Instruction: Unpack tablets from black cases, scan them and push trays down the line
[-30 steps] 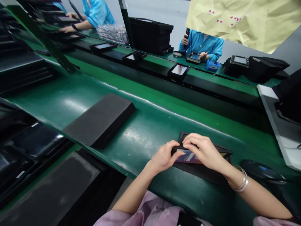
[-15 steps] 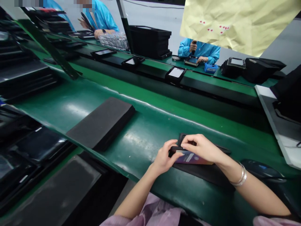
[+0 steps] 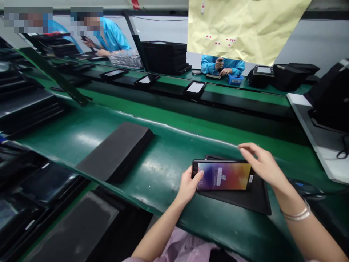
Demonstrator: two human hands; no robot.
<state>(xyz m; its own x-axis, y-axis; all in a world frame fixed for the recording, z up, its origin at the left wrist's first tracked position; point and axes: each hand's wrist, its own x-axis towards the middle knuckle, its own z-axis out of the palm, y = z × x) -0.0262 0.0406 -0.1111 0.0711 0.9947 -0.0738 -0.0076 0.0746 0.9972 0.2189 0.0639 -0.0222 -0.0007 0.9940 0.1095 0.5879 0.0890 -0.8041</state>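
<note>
A black tablet [image 3: 222,175] with a lit purple-and-orange screen is tilted up toward me above a black mat [image 3: 245,198] on the green belt [image 3: 163,145]. My left hand [image 3: 188,185] grips its left edge, thumb on the screen side. My right hand [image 3: 261,163] holds its upper right corner, fingers curled over the top edge; a silver bangle sits on that wrist.
A black foam slab [image 3: 117,151] lies on the belt to the left. Black trays [image 3: 32,174] stack at the lower left. More tablets [image 3: 195,88] ride a far conveyor. People in blue coats [image 3: 222,65] work beyond. A yellow paper sheet [image 3: 245,25] hangs above. A dark scanner-like object [image 3: 305,187] lies right.
The tablet has been lifted and turned from near flat so its lit screen faces me. My right hand slid from the middle to the right corner. The head view tilted upward.
</note>
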